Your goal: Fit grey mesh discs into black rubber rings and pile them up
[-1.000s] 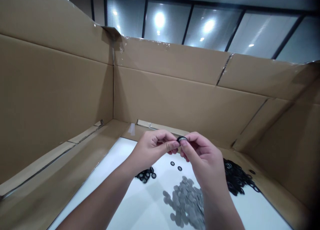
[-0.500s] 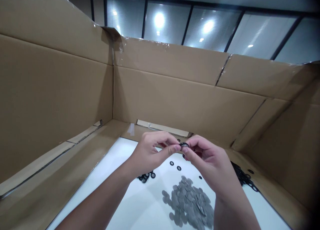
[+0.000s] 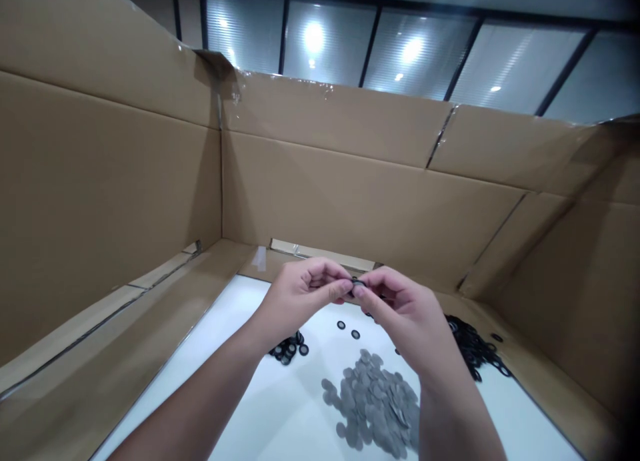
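1. The left hand (image 3: 303, 293) and the right hand (image 3: 404, 319) meet at the fingertips, both curled nearly shut. Thumbs and forefingers pinch a small black ring (image 3: 357, 285) from either side. The fingers hide most of it, so I cannot tell whether anything sits inside it.
2. Below the fingertips, 2 loose black rings (image 3: 341, 325) lie on a white board (image 3: 235, 361). Beneath the left fingers is a small cluster of black rings (image 3: 287, 349), and out past the right fingers is a larger heap of black rings (image 3: 473, 347). Directly below the fingers lies a pile of grey discs (image 3: 373, 404).
3. The small ring is held by fingertips alone, so a slipped pinch could drop it into the grey discs.
4. The right forearm (image 3: 457, 427) is just beside the grey discs, so lowering it could scatter them.
5. No brand, label or readable writing shows on the cardboard box walls (image 3: 370, 201).
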Demonstrator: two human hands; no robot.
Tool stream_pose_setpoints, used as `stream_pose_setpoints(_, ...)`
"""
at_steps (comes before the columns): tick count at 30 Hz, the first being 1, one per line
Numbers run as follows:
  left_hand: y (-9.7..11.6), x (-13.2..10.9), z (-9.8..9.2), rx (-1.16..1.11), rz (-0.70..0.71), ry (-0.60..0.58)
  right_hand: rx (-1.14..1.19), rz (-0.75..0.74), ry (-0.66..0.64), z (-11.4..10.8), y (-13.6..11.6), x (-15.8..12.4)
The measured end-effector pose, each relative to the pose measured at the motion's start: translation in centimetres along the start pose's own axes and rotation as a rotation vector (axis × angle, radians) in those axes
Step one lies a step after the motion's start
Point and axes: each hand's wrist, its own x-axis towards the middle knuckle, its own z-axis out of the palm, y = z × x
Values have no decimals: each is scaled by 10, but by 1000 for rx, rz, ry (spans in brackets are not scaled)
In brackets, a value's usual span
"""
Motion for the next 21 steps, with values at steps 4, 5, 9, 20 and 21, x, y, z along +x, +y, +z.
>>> stream_pose_setpoints(4,1,0,6,15,12,82,70,-37,91,13,5,5)
stream_pose_setpoints(5,2,0,7,66,17,93,55,-52,93,15,6,5)
stream_pose_setpoints(9,0,0,9,275,71,132,-54,-110,100,18,6,4)
stream_pose_setpoints(20,-3,-2,15,293,139,118,-302,-152,121,5,-3,-7)
stream_pose_setpoints(21,-1,-2,12,256,126,81,-274,-144,106,3,-4,-7)
